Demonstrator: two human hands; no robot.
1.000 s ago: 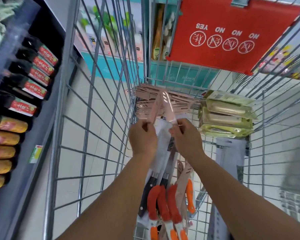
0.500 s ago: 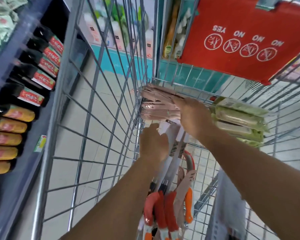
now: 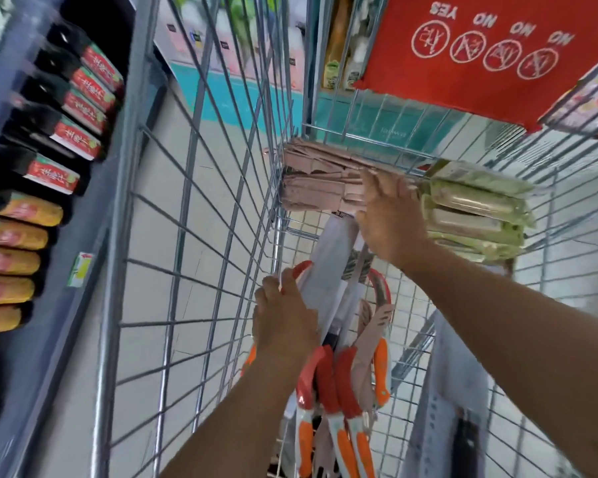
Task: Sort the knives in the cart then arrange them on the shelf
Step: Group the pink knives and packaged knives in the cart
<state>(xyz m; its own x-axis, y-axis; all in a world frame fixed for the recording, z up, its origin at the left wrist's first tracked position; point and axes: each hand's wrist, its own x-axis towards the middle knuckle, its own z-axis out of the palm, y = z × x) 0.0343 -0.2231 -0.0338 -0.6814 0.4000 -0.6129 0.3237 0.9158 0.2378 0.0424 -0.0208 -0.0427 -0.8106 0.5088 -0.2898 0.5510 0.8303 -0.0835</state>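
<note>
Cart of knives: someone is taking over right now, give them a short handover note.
Left hand: grips the white-packaged knives low in the cart.
Right hand: open, fingers spread against the pink knife packs stacked at the far end.
Green packs sit stacked beside the pink ones; red and orange-handled knives lie loose near you.
Done: pink and green stacks formed.
Left: sort the rest; nothing seen shelved yet.

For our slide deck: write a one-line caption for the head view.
Inside a wire cart, the left hand holds packaged knives while the right hand reaches the pink stack.
</note>
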